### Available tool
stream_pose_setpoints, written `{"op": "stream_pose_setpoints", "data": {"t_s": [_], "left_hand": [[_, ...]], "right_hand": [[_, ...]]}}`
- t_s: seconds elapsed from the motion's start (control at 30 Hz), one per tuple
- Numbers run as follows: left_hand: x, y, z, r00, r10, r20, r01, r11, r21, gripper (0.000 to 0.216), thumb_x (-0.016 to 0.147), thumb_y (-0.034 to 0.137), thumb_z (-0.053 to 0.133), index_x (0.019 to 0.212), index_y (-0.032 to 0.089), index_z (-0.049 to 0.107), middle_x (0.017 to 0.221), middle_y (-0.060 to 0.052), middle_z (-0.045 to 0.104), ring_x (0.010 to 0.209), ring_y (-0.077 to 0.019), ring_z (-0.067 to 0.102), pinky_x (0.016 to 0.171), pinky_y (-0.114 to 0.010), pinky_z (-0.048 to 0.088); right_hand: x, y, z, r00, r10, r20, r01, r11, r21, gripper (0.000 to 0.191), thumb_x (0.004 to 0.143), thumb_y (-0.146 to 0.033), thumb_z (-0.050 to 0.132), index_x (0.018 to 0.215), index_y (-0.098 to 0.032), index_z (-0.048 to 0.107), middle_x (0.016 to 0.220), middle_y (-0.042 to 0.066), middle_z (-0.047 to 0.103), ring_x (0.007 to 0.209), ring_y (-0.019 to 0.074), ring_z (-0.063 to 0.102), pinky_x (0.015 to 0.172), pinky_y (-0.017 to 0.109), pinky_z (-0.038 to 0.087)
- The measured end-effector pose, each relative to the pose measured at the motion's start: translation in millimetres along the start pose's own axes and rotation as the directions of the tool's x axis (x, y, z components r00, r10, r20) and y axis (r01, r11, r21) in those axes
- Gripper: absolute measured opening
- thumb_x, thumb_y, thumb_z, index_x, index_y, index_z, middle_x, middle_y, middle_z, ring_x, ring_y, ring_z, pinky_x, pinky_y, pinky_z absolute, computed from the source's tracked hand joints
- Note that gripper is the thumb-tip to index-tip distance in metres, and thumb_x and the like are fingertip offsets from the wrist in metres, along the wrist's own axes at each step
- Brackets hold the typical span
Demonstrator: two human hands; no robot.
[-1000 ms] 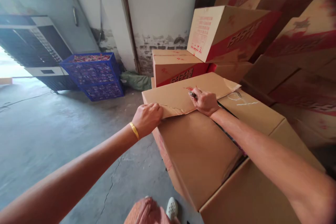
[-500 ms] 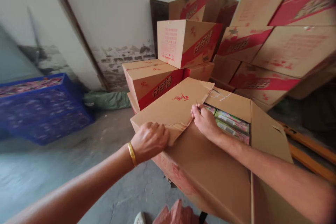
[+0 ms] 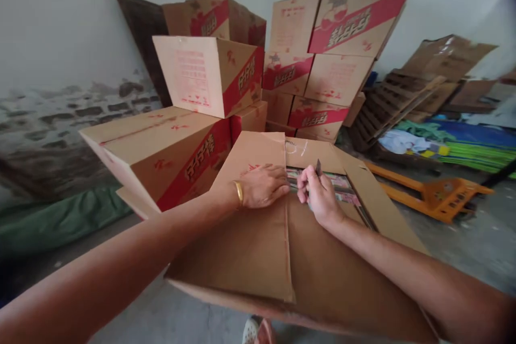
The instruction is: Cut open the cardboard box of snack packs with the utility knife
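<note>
"Two hands are at work over the opened carton [image 3: 358,285]. How do we have our fingers?"

"Our left hand [image 3: 262,187] lies palm down on a cardboard flap [image 3: 250,255], its fingers stretched out, close together, and not gripping; their tips reach the flap's edge. Our right hand [image 3: 322,199] has its fingers curled and clamped on a small dark tool [image 3: 318,166], whose tip points up above them."

"Where is the carton, then?"

"Directly under both sets of fingers. We see red print on the flap just beyond the left ones, and a white mark [image 3: 297,148] on cardboard farther beyond the right ones."

"And inside?"

"Colourful packs [image 3: 346,191] show through the gap behind and beside our right fingers. We cannot tell whether those fingers touch them."

"What else do we have around?"

"Left of our fingers, a closed carton [image 3: 149,131] with a red band; beyond them, stacked cartons [image 3: 326,72]. Well to their right we see an orange pallet jack [image 3: 443,199] on the floor [image 3: 484,247], and past it a slatted wooden pallet [image 3: 389,102]."
</note>
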State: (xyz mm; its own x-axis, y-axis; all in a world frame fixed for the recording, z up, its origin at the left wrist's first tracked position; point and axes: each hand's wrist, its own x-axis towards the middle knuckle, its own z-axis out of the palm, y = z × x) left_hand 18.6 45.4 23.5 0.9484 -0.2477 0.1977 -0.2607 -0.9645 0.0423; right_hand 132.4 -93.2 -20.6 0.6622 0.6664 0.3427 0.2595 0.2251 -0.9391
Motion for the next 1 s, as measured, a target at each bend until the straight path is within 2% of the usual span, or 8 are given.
{"op": "stream_pose_setpoints", "data": {"t_s": [0.13,0.27,0.53,0.67,0.77,0.83,0.9,1.0], "left_hand": [[34,-24,20,0.981,0.188,0.039,-0.188,0.982,-0.018,0.039,0.1,0.034,0.032,0.103,0.016,0.066,0.105,-0.011,0.062,0.102,-0.0205,0.056,0.097,-0.037,0.041],[42,-34,21,0.937,0.349,0.017,-0.349,0.937,-0.01,0.039,0.099,0.038,0.034,0.093,0.016,0.066,0.097,-0.01,0.062,0.095,-0.0206,0.056,0.091,-0.036,0.042],[58,-48,24,0.847,0.528,0.063,-0.531,0.847,0.026,0.045,0.099,0.038,0.03,0.079,0.016,0.064,0.084,-0.008,0.063,0.076,-0.0174,0.055,0.073,-0.031,0.04],[57,-48,33,0.853,0.521,-0.042,-0.516,0.852,0.092,0.046,0.096,0.034,0.03,0.076,0.015,0.067,0.08,-0.01,0.064,0.077,-0.0203,0.056,0.071,-0.033,0.038],[54,-49,34,0.884,0.459,-0.089,-0.461,0.888,0.007,0.044,0.093,0.035,0.033,0.074,0.015,0.068,0.079,-0.01,0.065,0.075,-0.0202,0.057,0.065,-0.032,0.035],[55,-50,33,0.919,0.392,-0.047,-0.394,0.914,-0.099,0.041,0.091,0.036,0.037,0.072,0.016,0.067,0.077,-0.009,0.066,0.07,-0.0188,0.055,0.06,-0.03,0.031],[58,-51,32,0.928,0.371,0.007,-0.365,0.915,-0.174,0.039,0.09,0.036,0.04,0.071,0.017,0.067,0.076,-0.007,0.067,0.068,-0.018,0.055,0.059,-0.029,0.028],[61,-51,31,0.922,0.386,0.017,-0.374,0.902,-0.218,0.042,0.091,0.038,0.039,0.068,0.017,0.067,0.074,-0.007,0.067,0.066,-0.0172,0.054,0.058,-0.029,0.027]], "right_hand": [[3,-2,0,0.999,-0.004,-0.036,0.004,1.0,0.019,0.056,0.086,-0.071,0.045,0.068,-0.019,0.043,0.061,-0.003,0.047,0.037,0.0056,0.043,0.036,0.019,0.03],[9,-3,-5,0.989,0.046,-0.138,-0.045,0.999,0.004,0.057,0.085,-0.075,0.042,0.069,-0.02,0.041,0.06,-0.004,0.046,0.038,0.0059,0.043,0.036,0.019,0.03],[15,3,-9,0.901,0.021,-0.434,-0.166,0.939,-0.3,0.051,0.096,-0.063,0.026,0.07,-0.021,0.04,0.058,-0.001,0.047,0.044,0.0089,0.044,0.043,0.021,0.036],[12,1,-2,0.785,-0.09,-0.613,-0.379,0.714,-0.589,0.039,0.099,-0.043,0.031,0.078,-0.018,0.053,0.065,0.004,0.056,0.064,0.0155,0.056,0.063,0.026,0.046],[12,-3,14,0.681,-0.1,-0.725,-0.611,0.467,-0.639,0.032,0.099,-0.033,0.035,0.09,-0.015,0.059,0.086,0.011,0.065,0.086,0.0227,0.062,0.082,0.034,0.046],[13,-4,24,0.647,-0.107,-0.755,-0.684,0.356,-0.636,0.03,0.098,-0.033,0.037,0.096,-0.014,0.06,0.097,0.014,0.065,0.094,0.0259,0.061,0.087,0.037,0.044],[13,-4,28,0.632,-0.122,-0.765,-0.701,0.331,-0.632,0.03,0.099,-0.032,0.037,0.1,-0.013,0.06,0.098,0.015,0.066,0.095,0.0257,0.062,0.088,0.036,0.044],[12,-5,25,0.614,-0.126,-0.779,-0.677,0.422,-0.602,0.029,0.1,-0.028,0.034,0.093,-0.014,0.059,0.081,0.009,0.065,0.084,0.0207,0.062,0.084,0.032,0.045]]}}
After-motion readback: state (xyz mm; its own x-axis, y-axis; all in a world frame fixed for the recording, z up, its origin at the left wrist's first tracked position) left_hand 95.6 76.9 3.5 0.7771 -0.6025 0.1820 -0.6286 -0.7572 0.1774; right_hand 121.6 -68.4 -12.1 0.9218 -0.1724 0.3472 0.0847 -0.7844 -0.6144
